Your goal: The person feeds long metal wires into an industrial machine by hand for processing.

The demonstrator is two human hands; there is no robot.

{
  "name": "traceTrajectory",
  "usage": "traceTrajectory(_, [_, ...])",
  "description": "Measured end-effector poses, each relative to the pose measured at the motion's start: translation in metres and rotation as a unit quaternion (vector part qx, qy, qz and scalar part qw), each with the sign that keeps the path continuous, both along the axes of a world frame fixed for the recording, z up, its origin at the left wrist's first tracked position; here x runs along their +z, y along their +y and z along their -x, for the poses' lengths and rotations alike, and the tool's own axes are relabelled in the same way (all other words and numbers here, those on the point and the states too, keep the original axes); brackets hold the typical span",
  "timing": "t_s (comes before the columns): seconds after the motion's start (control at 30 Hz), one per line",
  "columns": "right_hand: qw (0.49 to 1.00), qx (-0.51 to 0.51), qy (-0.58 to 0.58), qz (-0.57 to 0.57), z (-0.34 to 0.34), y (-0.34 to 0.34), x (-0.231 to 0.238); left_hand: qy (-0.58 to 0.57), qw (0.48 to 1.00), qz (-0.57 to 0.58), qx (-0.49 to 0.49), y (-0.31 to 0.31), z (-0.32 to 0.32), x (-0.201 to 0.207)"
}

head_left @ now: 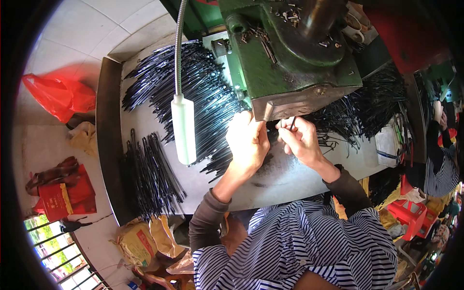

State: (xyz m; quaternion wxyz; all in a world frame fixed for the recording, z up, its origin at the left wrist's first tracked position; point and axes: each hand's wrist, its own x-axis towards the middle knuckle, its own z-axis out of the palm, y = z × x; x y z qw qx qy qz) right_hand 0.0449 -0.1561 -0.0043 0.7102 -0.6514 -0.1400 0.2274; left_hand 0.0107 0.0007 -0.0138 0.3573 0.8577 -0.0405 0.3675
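My left hand is closed below the front edge of a green machine head, brightly lit. Whatever its fingers grip is washed out by the glare. A short metal pin sticks out of the machine just above it. Close by on the right, my right hand pinches a thin black metal rod between thumb and fingers. A large heap of similar black rods lies to the left of the machine, and a smaller bundle rests at the near left of the table.
A lamp on a flexible neck hangs left of my hands. More black rods are piled right of the machine on the metal table. Small screws lie on the machine's top. A raised edge bounds the table's left. Another person is at far right.
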Motion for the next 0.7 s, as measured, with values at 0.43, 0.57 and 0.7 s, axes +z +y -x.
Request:
traceTrajectory(0.43, [0.999, -0.027, 0.045, -0.01, 0.003, 0.001, -0.005, 0.177, 0.955, -0.22, -0.091, 0.005, 0.018, 0.041])
traceTrajectory(0.57, [0.978, 0.002, 0.15, -0.146, 0.018, 0.004, -0.001, 0.393, 0.878, 0.238, -0.136, 0.018, 0.049, 0.032])
traceTrajectory(0.7, [0.974, 0.03, 0.143, -0.174, 0.016, 0.001, -0.004, 0.458, 0.686, 0.534, -0.185, 0.037, 0.053, 0.036])
